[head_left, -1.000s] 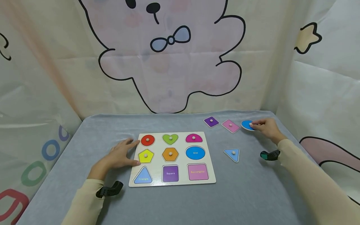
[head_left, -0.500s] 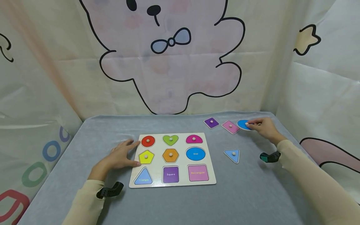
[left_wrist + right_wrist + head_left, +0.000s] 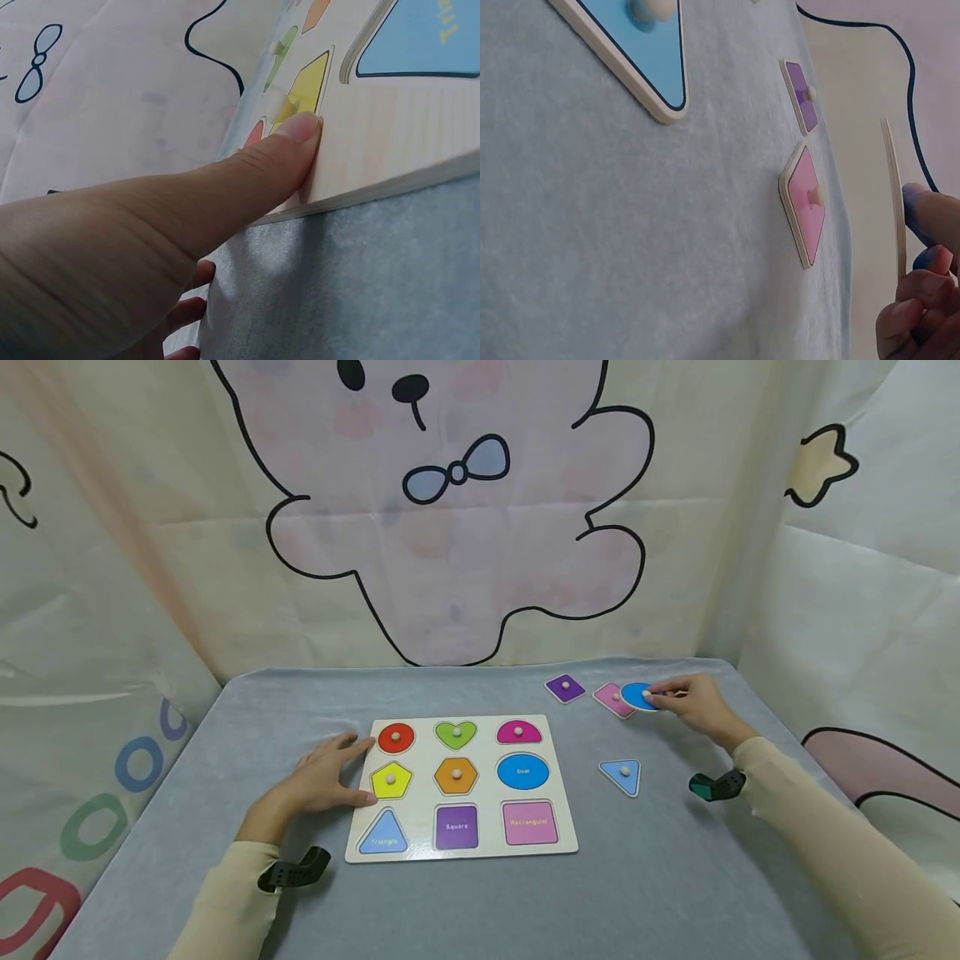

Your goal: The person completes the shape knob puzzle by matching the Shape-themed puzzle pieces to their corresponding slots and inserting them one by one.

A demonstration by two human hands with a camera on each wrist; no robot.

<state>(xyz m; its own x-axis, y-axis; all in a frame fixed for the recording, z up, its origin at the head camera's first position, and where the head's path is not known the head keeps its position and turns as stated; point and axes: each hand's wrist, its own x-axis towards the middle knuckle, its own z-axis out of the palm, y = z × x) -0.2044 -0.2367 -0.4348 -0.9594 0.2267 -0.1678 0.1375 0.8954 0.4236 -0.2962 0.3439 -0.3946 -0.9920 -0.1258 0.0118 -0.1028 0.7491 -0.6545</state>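
Note:
My right hand (image 3: 697, 703) pinches a blue oval puzzle piece (image 3: 634, 696) by its knob. In the right wrist view the oval piece (image 3: 895, 199) appears edge-on, lifted off the cloth. In the head view it partly covers a pink rectangle piece (image 3: 611, 697). My left hand (image 3: 318, 775) rests against the left edge of a white shape puzzle board (image 3: 420, 827), with the thumb (image 3: 262, 169) on its surface near the yellow pentagon (image 3: 304, 90). Red circle, green heart, magenta half-circle, yellow pentagon and orange hexagon sit in the board. The oval, triangle, square and rectangle recesses show printed colours.
A purple square piece (image 3: 566, 688) lies at the back of the grey-blue cloth (image 3: 480, 910). Right of the board lies a blue triangle piece (image 3: 622, 777). Printed curtains (image 3: 450, 568) stand behind and at both sides.
My right hand has carried the oval piece leftward, from beside the pink rectangle to partly in front of it in the head view. The left hand keeps its place on the board.

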